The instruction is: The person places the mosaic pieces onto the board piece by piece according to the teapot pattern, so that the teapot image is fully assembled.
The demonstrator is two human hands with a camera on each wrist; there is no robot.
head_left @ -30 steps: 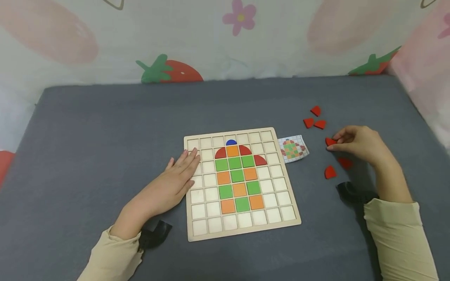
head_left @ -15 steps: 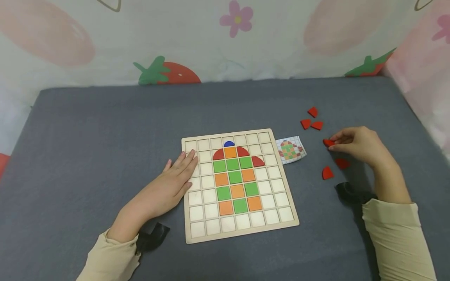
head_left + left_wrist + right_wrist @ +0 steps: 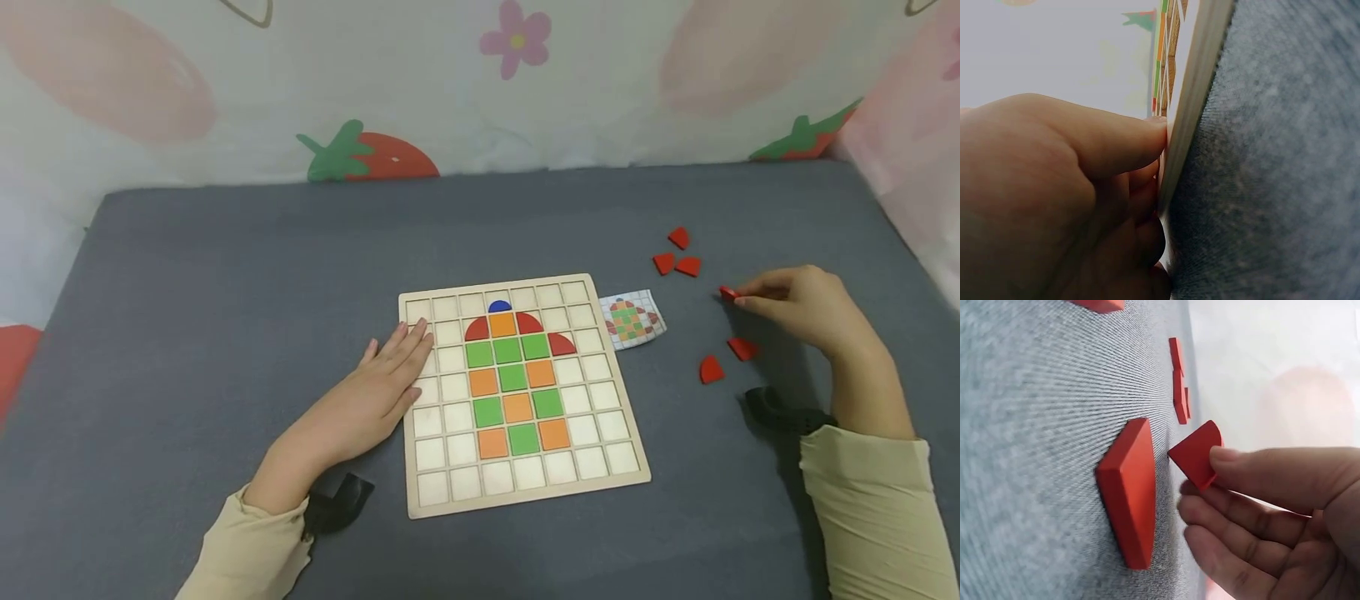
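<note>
My right hand [image 3: 821, 317] pinches a red quarter-circle tile [image 3: 1197, 453] between thumb and fingers, tilted up off the cloth. Two more red tiles lie below that hand, one nearer [image 3: 742, 348] and one to its left [image 3: 711, 369]. My left hand [image 3: 367, 404] rests with straight fingers over the left edge of a wooden grid board [image 3: 588, 462]; in the left wrist view its thumb [image 3: 1129, 144] touches the board's side. Green tiles [image 3: 512, 377], orange tiles [image 3: 517, 407], several red quarter-circles [image 3: 562, 343] and a blue half-circle [image 3: 498, 306] fill the board's middle cells.
A small printed pattern card [image 3: 632, 319] lies against the board's right edge, part of it perhaps underneath. Beyond it sit three red tiles [image 3: 687, 267] in a loose cluster. Grey cloth [image 3: 225, 275] covers the table, and a patterned curtain [image 3: 600, 83] hangs behind.
My right hand has drawn a little to the right with the pinched red tile, now turned more on edge. The left hand stays on the board. The head view shifts slightly.
</note>
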